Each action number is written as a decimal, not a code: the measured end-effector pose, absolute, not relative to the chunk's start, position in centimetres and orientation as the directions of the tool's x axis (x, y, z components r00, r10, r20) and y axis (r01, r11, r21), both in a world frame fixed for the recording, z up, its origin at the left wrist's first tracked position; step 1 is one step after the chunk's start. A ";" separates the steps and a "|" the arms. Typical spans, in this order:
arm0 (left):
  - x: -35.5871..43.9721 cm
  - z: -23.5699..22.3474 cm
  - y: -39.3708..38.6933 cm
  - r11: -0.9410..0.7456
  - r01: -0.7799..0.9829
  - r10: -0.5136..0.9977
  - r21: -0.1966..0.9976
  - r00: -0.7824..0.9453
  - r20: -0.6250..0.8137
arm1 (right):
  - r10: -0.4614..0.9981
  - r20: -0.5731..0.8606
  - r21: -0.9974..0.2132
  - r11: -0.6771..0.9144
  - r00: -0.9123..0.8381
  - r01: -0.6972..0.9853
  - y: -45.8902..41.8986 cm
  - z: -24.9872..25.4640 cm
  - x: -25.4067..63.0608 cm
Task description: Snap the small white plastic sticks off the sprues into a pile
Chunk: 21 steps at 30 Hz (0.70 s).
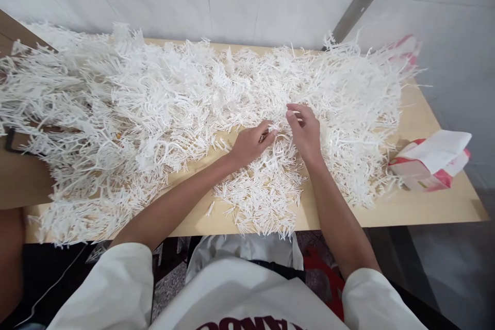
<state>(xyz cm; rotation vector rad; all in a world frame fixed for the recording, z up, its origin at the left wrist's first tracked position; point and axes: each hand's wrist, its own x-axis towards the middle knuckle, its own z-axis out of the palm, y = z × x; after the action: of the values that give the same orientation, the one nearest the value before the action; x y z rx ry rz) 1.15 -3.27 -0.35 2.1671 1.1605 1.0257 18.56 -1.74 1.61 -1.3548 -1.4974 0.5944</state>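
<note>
Heaps of thin white plastic-looking strands cover most of the wooden table. My left hand is above the middle of the heap, its thumb and fingers closed on a small white piece. Just right of it, my right hand hovers with thumb and forefinger curled close together. Whether anything is between those fingertips is too small to make out. Below both hands lies a looser pile of short white pieces, reaching the table's front edge.
A red and white paper packet stands at the table's right end. Another pink and white packet is partly buried at the back right. At the left are a brown cardboard piece and someone's arm. A tiled wall borders the back.
</note>
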 end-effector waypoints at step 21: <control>0.8 0.3 -3.1 -0.346 0.250 0.912 0.904 0.315 0.262 | 0.926 0.315 -0.794 0.376 -0.206 0.478 -2.8 2.1 16.8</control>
<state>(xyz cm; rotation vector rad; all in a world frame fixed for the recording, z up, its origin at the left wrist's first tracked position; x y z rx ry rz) 0.83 -3.13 0.28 1.7900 1.0415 1.0546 16.82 -2.79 2.12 -1.2231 -1.8313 0.7031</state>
